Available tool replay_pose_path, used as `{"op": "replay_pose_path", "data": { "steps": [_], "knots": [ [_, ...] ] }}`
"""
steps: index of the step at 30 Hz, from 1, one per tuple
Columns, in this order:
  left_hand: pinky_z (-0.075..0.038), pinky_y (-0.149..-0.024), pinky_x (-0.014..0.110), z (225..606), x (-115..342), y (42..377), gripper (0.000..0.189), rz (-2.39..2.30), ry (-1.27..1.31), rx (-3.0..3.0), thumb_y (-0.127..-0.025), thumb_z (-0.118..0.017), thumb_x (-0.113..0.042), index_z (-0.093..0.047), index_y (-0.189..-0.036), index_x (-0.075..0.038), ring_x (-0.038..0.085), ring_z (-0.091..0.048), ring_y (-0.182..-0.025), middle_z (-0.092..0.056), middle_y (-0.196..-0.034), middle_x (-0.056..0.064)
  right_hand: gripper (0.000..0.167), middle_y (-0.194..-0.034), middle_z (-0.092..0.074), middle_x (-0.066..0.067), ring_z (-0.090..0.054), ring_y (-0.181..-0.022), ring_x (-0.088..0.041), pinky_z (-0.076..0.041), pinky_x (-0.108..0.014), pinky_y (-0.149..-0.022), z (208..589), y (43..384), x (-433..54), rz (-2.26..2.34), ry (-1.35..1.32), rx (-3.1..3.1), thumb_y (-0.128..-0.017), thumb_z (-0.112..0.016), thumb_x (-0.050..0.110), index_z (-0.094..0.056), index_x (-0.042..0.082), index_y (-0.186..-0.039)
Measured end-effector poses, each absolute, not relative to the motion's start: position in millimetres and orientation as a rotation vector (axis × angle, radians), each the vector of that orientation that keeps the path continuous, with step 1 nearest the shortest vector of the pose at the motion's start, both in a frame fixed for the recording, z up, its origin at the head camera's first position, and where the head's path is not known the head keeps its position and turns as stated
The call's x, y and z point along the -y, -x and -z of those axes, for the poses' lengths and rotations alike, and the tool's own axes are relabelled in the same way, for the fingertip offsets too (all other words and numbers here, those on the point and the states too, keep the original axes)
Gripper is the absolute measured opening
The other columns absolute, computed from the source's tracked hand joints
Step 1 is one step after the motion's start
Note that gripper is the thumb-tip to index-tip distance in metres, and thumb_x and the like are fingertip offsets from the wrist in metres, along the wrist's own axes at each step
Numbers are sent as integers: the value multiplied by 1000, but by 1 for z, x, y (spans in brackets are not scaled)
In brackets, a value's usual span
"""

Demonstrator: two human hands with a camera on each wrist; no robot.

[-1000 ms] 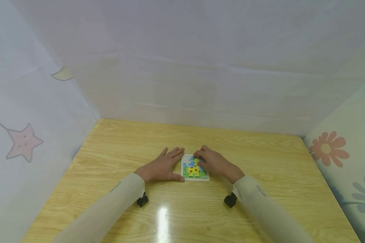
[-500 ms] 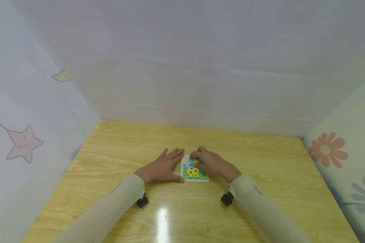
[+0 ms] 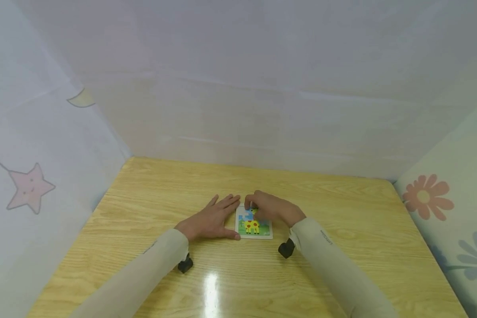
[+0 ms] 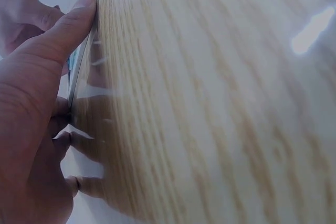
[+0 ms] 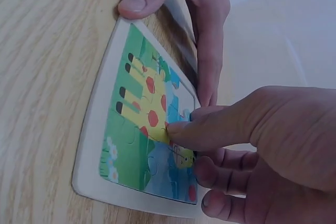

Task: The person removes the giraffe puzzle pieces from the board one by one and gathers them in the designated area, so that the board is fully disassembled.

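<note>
A jigsaw puzzle (image 3: 251,227) of a yellow giraffe with red spots lies in a white-rimmed tray on the table. A pale gap shows at its upper left, also visible in the right wrist view. My left hand (image 3: 211,220) rests flat beside the tray's left side, fingers spread, with the thumb (image 5: 134,4) at the near corner. Over the puzzle's upper part, my right hand (image 3: 273,206) has bent fingers and pinches a small light-blue puzzle piece (image 5: 185,114) between thumb and index finger, mostly hidden by them. The giraffe's head shows just below that thumb in the right wrist view.
The wooden table (image 3: 163,185) carries a bright light reflection near its front. Pale cloth walls stand behind and at both sides, with a pink star (image 3: 31,188) on the left and a red flower (image 3: 426,197) on the right. Black wrist cameras (image 3: 287,248) hang under the sleeves.
My right hand has shifted left across the puzzle's upper part, towards the pale gap, and its forearm has followed. The left hand and the tray stay nearly where they were.
</note>
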State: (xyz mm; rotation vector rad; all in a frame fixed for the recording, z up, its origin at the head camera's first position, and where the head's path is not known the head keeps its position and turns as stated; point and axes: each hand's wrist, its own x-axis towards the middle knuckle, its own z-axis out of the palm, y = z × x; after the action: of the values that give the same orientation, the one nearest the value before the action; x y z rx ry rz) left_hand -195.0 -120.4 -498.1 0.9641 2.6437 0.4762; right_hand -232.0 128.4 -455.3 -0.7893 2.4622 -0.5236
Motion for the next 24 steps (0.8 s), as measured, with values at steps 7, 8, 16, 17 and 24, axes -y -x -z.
{"op": "replay_pose_path", "data": {
  "steps": [7, 8, 16, 17, 24],
  "knots": [
    [-4, -137, 62, 497, 120, 195, 112, -482, -956, -2641, -92, -68, -73, -21, -171, -9, 28, -10, -170, -14, -182, 5, 24, -124, -56, -10, -59, -110, -22, -56, -43, -101, 459, 232, -129, 527, 795, -2485, -100, -74, 10, -68, 16, -123],
    [-4, -137, 62, 496, 120, 194, 112, -483, -954, -2640, -92, -68, -73, -21, -171, -9, 28, -10, -170, -14, -182, 5, 25, -125, -57, -9, -59, -111, -22, -56, -43, -102, 460, 232, -129, 533, 793, -2489, -100, -75, 10, -68, 16, -123],
    [-6, -137, 62, 497, 120, 193, 111, -461, -963, -2658, -93, -66, -74, -22, -171, -9, 28, -11, -170, -15, -182, 4, 36, -129, -61, -10, -62, -121, -26, -54, -47, -109, 468, 231, -132, 627, 768, -2520, -100, -75, 12, -63, 10, -134],
    [-6, -137, 62, 496, 120, 193, 112, -459, -963, -2657, -93, -66, -74, -21, -171, -9, 28, -11, -170, -15, -182, 4, 35, -128, -61, -9, -62, -121, -25, -54, -46, -109, 469, 231, -132, 628, 768, -2534, -100, -75, 13, -64, 10, -133],
    [-7, -137, 63, 498, 120, 195, 113, -457, -968, -2667, -92, -67, -75, -23, -171, -8, 30, -12, -170, -16, -182, 6, 20, -116, -66, -3, -63, -106, -19, -56, -43, -100, 478, 231, -138, 676, 770, -2607, -101, -75, 18, -71, 12, -119]
  ]
}}
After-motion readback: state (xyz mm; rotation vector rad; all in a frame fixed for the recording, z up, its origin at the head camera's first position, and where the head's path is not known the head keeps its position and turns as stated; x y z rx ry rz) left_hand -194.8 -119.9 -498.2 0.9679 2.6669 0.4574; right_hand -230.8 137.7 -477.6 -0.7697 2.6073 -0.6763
